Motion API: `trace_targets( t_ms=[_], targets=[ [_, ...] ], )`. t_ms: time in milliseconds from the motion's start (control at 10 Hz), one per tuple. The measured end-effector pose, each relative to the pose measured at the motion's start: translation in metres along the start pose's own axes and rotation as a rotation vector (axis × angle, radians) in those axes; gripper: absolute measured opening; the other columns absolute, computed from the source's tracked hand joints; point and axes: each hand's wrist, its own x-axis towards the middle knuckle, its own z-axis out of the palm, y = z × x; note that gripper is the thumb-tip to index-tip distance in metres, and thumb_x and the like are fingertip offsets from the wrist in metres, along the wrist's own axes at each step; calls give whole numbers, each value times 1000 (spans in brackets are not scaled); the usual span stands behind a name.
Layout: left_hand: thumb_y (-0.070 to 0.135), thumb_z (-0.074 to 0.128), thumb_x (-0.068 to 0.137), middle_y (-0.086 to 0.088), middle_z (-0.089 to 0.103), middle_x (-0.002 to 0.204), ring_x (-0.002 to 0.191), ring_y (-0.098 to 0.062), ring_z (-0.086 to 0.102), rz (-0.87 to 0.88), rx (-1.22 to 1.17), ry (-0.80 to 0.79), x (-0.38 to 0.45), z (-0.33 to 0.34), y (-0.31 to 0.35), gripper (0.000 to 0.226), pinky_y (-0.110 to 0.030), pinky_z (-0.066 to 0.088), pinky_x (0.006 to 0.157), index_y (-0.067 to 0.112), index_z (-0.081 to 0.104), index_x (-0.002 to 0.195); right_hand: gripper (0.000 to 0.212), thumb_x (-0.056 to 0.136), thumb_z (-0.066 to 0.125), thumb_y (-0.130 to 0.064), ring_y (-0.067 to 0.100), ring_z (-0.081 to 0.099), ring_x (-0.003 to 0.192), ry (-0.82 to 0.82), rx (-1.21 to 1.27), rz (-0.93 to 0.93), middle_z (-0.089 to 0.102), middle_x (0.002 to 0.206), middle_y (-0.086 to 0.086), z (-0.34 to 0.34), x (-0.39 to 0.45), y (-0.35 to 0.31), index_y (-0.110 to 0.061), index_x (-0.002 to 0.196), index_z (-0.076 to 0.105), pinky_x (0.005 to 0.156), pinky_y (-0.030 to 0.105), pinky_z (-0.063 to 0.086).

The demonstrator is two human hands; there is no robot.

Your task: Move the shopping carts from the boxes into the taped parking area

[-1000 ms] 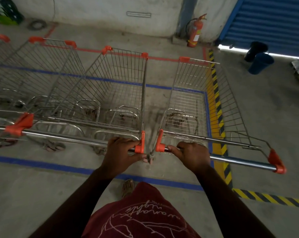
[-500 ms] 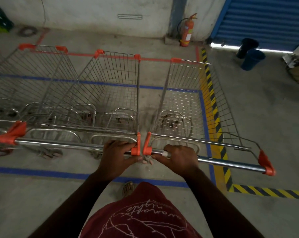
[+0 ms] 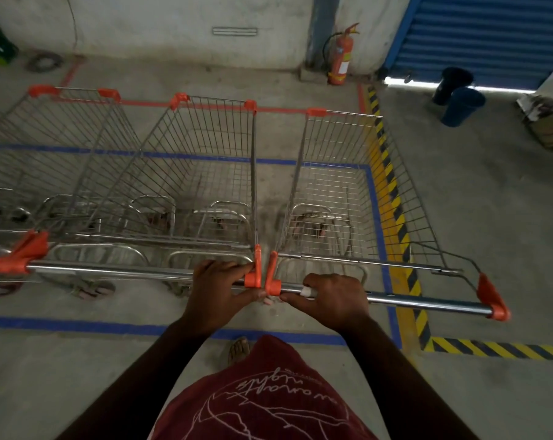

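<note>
Several wire shopping carts with orange corner caps stand side by side inside a blue-taped rectangle on the concrete floor. My left hand grips the right end of the handle bar of the middle cart. My right hand grips the left end of the handle bar of the rightmost cart. The orange handle caps of these two carts nearly touch between my hands. The rightmost cart's right side lies over the yellow-black hazard stripe. More carts stand to the left, partly cut off.
A red fire extinguisher stands by the back wall. Two dark bins stand before a blue roller shutter. Cardboard clutter lies at the far right. Red tape runs behind the carts. My foot shows below the handles.
The rightmost cart has swung left, closing the gap so its handle cap now sits next to the middle cart's cap. Both hands kept their grips.
</note>
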Motion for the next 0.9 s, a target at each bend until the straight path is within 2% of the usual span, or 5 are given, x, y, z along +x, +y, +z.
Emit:
trace_targets(
  t_ms=[200, 500, 700, 800, 900],
  targets=[
    [71, 66, 80, 18, 69, 92, 88, -6, 64, 14, 32, 33, -3, 2, 1, 55, -32, 35, 89, 33, 74, 119, 82, 74, 28, -101, 14, 71, 71, -48, 10, 7, 71, 71, -6, -2, 3, -3, -29, 82, 66, 57, 26, 37],
    [70, 62, 81, 17, 67, 100, 97, -10, 64, -44, 76, -10, -7, 3, 10, 55, -39, 38, 97, 33, 69, 121, 69, 83, 38, -94, 10, 65, 59, 53, 59, -30, 65, 64, -11, 0, -3, -3, -32, 79, 67, 52, 24, 39],
    [58, 61, 86, 10, 64, 132, 119, -13, 60, -24, -40, 24, -5, -3, 11, 54, -45, 41, 103, 29, 65, 132, 31, 99, 56, -60, 4, 66, 72, 59, 320, 10, 71, 80, -16, -3, 1, 0, -34, 92, 72, 66, 31, 53],
    [43, 69, 90, 9, 66, 130, 114, -15, 66, 34, -173, 7, 4, -8, 12, 46, -46, 50, 96, 25, 65, 133, 12, 97, 64, -42, 6, 68, 78, 168, 332, 94, 73, 89, -17, -9, 13, -1, -32, 97, 72, 67, 24, 48],
    [35, 69, 90, 3, 71, 123, 109, -18, 69, 108, -174, 4, 26, -10, 14, 42, -42, 55, 91, 18, 68, 128, 19, 96, 61, -42, 13, 70, 80, 170, 284, 131, 75, 93, -12, -10, 40, 3, -29, 105, 72, 71, 30, 55]
  ],
)
